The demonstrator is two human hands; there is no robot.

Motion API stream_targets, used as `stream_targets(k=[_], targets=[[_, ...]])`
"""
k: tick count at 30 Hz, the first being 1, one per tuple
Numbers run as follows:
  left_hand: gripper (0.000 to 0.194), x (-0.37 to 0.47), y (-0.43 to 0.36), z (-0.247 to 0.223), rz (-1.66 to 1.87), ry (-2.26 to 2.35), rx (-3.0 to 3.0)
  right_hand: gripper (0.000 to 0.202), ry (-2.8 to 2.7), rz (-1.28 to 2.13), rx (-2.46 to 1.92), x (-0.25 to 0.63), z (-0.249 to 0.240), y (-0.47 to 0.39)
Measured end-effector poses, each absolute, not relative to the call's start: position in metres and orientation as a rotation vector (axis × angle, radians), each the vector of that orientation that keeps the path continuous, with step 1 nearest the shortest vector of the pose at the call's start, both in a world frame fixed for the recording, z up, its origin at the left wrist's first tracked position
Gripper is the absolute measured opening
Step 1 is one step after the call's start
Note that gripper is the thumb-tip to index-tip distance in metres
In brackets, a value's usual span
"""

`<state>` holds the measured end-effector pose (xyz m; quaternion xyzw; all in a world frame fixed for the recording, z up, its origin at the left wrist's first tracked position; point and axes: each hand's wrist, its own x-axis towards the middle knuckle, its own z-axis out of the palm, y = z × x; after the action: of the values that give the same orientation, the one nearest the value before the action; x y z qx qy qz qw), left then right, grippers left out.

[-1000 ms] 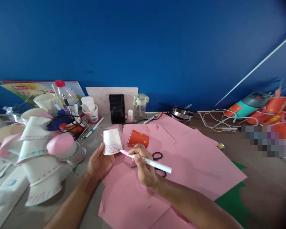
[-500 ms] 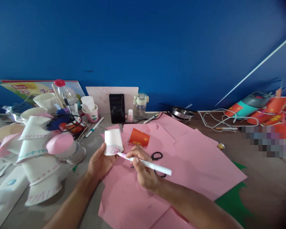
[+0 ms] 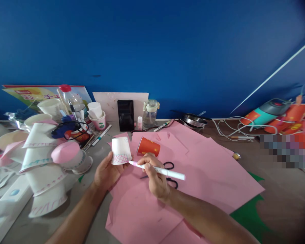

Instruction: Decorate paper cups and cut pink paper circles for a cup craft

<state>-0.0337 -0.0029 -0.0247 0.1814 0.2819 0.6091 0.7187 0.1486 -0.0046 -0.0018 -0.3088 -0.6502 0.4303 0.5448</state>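
My left hand (image 3: 107, 172) holds a white paper cup (image 3: 120, 147) upside down, its wide rim low. Pink crosshatched lines run along the band by the rim, and a small bluish mark shows near the top right. My right hand (image 3: 156, 178) grips a white marker (image 3: 169, 173), its pink tip at the cup's lower right edge. Just behind my right hand a red cup (image 3: 148, 146) lies on its side on pink paper (image 3: 205, 169). Black-handled scissors (image 3: 172, 183) rest on the paper, partly hidden by the marker and my right hand.
Stacked, decorated white cups (image 3: 42, 176) stand at the left. Along the blue wall are a bottle (image 3: 71, 98), a black phone (image 3: 125, 115), a glass jar (image 3: 150, 115) and metal bowls (image 3: 193, 121). White cables (image 3: 234, 130) and red cups (image 3: 298, 112) lie at the right.
My right hand and the marker have shifted slightly right, and the marker's back end has risen. The tip has moved toward the cup's right edge. My left hand still holds the cup.
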Motion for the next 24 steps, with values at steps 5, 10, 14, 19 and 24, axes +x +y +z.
stream_targets(k=[5, 10, 14, 19, 24], targets=[[0.035, -0.033, -0.0034, -0.0253, 1.357, 0.596, 0.377, 0.033, -1.482, 1.042, -0.672, 0.1515, -0.0017, -0.0074], [0.036, -0.0317, -0.0046, -0.0259, 1.319, 0.583, 0.409, 0.034, -1.462, 1.026, -0.695, 0.1487, 0.006, -0.009], [0.042, -0.0307, -0.0047, -0.0259, 1.326, 0.571, 0.446, 0.042, -1.43, 1.087, -0.781, 0.1444, 0.0049, -0.0057], [0.047, -0.0298, -0.0027, -0.0272, 1.294, 0.534, 0.406, 0.042, -1.509, 0.943, -0.745, 0.143, -0.0015, -0.0032], [0.048, -0.0326, 0.0003, -0.033, 1.206, 0.518, 0.434, 0.044, -1.576, 0.934, -0.697, 0.1433, -0.0022, -0.004]])
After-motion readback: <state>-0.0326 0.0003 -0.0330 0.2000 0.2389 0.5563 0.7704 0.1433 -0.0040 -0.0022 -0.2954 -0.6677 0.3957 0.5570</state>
